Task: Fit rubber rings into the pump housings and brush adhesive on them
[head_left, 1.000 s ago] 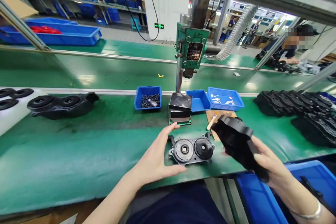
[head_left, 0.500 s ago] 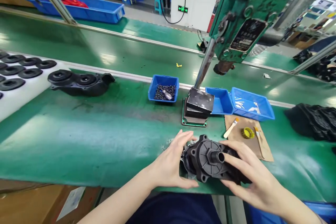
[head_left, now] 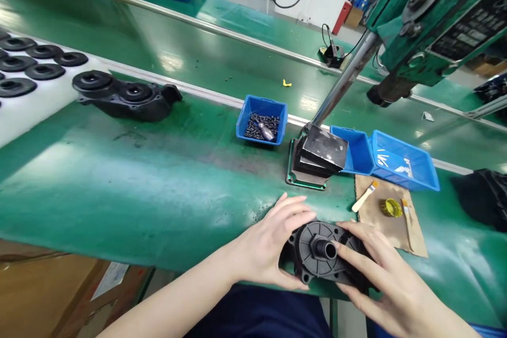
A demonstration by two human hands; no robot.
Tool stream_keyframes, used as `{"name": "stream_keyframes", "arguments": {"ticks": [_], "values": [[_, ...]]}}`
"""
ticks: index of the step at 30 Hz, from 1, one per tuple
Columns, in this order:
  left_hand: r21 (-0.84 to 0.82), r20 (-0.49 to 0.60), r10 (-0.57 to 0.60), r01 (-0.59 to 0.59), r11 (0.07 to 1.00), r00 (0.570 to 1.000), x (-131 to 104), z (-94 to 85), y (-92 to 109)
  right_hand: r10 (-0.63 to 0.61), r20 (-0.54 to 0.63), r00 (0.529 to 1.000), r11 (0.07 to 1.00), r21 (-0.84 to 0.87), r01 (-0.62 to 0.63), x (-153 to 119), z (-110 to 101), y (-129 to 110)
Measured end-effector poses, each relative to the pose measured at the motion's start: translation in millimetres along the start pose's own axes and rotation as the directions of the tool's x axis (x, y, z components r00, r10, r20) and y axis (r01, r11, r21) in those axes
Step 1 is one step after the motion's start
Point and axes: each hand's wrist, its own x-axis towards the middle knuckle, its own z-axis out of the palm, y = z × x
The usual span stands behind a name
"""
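A black plastic housing (head_left: pixel 315 243) with a round ribbed cover and a short hollow spout lies at the bench's front edge, between both hands. My left hand (head_left: pixel 273 243) curls round its left end, thumb low and fingers over the top rim. Over the right end, my right hand (head_left: pixel 380 269) grips the body, with one fingertip by the spout. The housing's underside and much of its right end are hidden. Behind it stands the metal block base (head_left: pixel 322 150) of a green press (head_left: pixel 428 26).
A blue bin (head_left: pixel 261 121) holds small dark screws and a metal-ended tool. Two more blue bins (head_left: pixel 404 161) stand right of the press. Cardboard (head_left: pixel 415 232) carries brushes and a yellow cup (head_left: pixel 391 207). Another black housing (head_left: pixel 127 95) and several black rings (head_left: pixel 47 71) are at left.
My left hand has closed in on the housing's left end, and the cover now sits flatter against the body. The camera view has tilted and shifted.
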Motion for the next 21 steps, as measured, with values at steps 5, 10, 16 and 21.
{"name": "stream_keyframes", "arguments": {"ticks": [5, 10, 16, 21], "values": [[0.053, 0.044, -0.001, -0.001, 0.999, 0.999, 0, -4.3, 4, 0.002, 0.025, 1.0, 1.0, -0.023, -0.001, 1, 4, 0], [0.066, 0.06, 0.007, -0.01, 0.998, 0.998, 0, -7.4, 5, -0.035, 0.029, 0.999, 0.996, -0.079, 0.038, -1, 12, 2], [0.055, 0.04, 0.026, -0.028, 0.998, 0.999, -1, -5.7, 3, -0.05, 0.008, 0.999, 0.993, -0.103, 0.051, 0, 18, 1], [0.035, 0.035, 0.002, -0.003, 0.999, 0.999, -1, -3.1, 2, -0.043, 0.01, 0.999, 0.992, -0.121, 0.044, -1, 19, 0]]}}
